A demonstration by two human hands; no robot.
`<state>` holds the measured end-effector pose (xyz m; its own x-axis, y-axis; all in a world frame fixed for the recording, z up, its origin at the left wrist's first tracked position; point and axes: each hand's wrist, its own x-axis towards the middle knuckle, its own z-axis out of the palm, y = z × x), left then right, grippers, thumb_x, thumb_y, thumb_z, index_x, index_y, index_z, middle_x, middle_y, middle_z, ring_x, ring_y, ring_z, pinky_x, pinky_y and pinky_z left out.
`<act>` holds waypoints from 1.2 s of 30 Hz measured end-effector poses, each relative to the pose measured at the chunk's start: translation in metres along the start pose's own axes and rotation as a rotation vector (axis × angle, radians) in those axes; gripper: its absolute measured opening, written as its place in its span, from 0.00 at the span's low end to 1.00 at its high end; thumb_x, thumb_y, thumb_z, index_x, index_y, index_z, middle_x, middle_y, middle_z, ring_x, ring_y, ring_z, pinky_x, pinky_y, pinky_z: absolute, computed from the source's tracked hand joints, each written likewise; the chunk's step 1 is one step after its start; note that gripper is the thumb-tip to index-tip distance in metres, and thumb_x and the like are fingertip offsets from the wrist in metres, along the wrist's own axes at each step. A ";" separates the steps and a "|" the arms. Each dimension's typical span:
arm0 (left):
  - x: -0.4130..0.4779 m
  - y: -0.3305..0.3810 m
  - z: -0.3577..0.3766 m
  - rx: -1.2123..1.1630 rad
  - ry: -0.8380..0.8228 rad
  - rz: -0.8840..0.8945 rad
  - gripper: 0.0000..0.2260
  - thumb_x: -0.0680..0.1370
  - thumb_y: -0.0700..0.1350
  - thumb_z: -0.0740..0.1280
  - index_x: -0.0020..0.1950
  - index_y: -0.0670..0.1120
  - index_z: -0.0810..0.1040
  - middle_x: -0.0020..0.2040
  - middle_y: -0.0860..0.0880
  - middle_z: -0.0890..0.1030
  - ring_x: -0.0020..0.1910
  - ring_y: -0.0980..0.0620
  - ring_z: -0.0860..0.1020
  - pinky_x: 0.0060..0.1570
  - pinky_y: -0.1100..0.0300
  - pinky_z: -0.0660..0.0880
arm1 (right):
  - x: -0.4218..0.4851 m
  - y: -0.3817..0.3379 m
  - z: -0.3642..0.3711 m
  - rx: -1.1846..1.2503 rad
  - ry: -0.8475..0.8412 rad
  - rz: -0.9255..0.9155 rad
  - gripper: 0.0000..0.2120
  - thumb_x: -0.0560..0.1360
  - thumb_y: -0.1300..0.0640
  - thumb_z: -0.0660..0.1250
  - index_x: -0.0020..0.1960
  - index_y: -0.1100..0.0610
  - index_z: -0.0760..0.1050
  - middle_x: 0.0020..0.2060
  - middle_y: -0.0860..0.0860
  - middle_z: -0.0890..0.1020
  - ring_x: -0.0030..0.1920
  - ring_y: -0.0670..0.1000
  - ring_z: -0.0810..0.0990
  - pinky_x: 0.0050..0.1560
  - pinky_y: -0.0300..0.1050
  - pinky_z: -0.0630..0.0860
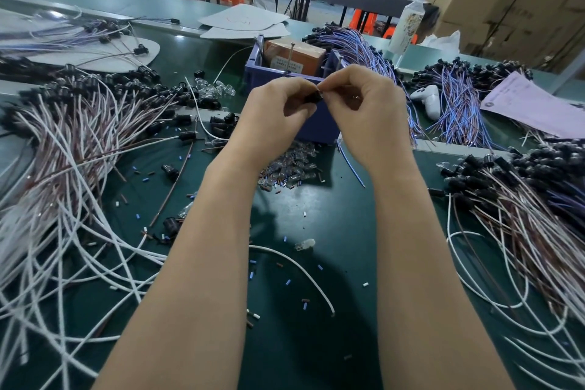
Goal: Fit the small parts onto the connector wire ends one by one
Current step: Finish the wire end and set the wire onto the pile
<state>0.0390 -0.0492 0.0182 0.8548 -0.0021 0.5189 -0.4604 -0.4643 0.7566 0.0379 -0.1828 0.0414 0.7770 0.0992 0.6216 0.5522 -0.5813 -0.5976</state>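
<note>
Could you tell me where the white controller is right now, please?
In the head view, the white controller lies right of the right hand, against the blue wire bundle.

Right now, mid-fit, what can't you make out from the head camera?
All in the head view:
1. Any small part at the black connector: the right hand, pinching its end, covers it.
2. The connector's wire: hidden behind the left hand, which grips the connector.
3. Label on the orange box in the blue bin: too small to read.
4. White wire bundle: cut off by the left and bottom edges.
</note>
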 end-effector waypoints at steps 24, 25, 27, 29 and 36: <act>0.001 0.002 -0.005 0.022 -0.163 -0.073 0.05 0.78 0.43 0.66 0.50 0.53 0.77 0.40 0.54 0.82 0.42 0.57 0.77 0.39 0.76 0.67 | 0.001 0.008 -0.006 0.120 -0.055 0.116 0.09 0.72 0.65 0.69 0.43 0.52 0.81 0.36 0.43 0.82 0.37 0.40 0.80 0.42 0.31 0.73; 0.001 0.002 -0.005 0.044 -0.160 -0.071 0.05 0.78 0.42 0.67 0.50 0.52 0.78 0.41 0.53 0.82 0.43 0.56 0.78 0.38 0.76 0.67 | 0.001 0.008 -0.004 0.115 -0.053 0.113 0.08 0.73 0.65 0.69 0.44 0.53 0.81 0.36 0.43 0.82 0.37 0.39 0.79 0.42 0.29 0.72; 0.001 0.001 -0.005 0.070 -0.150 -0.070 0.04 0.77 0.43 0.67 0.50 0.52 0.78 0.42 0.51 0.83 0.44 0.55 0.78 0.38 0.77 0.67 | -0.001 0.007 -0.002 0.099 -0.036 0.098 0.08 0.72 0.65 0.69 0.44 0.53 0.82 0.35 0.43 0.81 0.35 0.38 0.79 0.41 0.27 0.71; 0.000 0.000 -0.007 0.078 -0.141 -0.074 0.05 0.77 0.43 0.68 0.51 0.51 0.79 0.44 0.49 0.83 0.44 0.55 0.78 0.39 0.78 0.66 | -0.002 0.008 0.000 0.099 -0.035 0.091 0.08 0.72 0.65 0.69 0.44 0.52 0.82 0.35 0.42 0.81 0.36 0.38 0.79 0.41 0.29 0.72; 0.000 -0.002 -0.007 -0.003 -0.194 -0.096 0.06 0.78 0.43 0.66 0.52 0.51 0.79 0.40 0.53 0.82 0.36 0.61 0.75 0.38 0.68 0.70 | -0.004 0.010 0.003 0.215 -0.010 0.160 0.11 0.74 0.65 0.68 0.44 0.49 0.80 0.40 0.49 0.83 0.43 0.48 0.81 0.48 0.41 0.78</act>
<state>0.0381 -0.0420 0.0189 0.9247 -0.1290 0.3581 -0.3752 -0.4678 0.8003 0.0414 -0.1865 0.0312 0.8623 0.0286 0.5056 0.4724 -0.4052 -0.7827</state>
